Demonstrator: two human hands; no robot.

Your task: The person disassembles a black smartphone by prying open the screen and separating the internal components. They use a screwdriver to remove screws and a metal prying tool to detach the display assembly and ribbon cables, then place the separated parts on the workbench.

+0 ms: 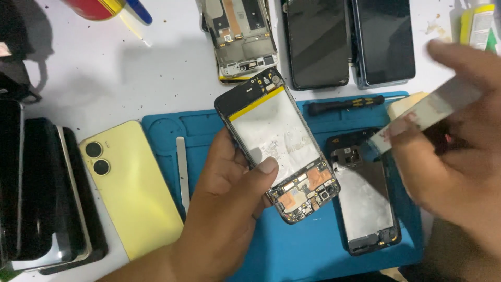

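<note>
While my left hand pinches the opened phone frame, battery already out, my right hand grips a blurred white strip, refitting undone.

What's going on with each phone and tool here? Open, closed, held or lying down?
Opened phone: back off, insides showing, held in left hand.
Pale strip: held in right hand, blurred.
Second opened phone: lying on blue mat.
Yellow phone: closed, camera side up.
Screwdriver: lying on mat.
Metal pry tool: lying on mat.
</note>
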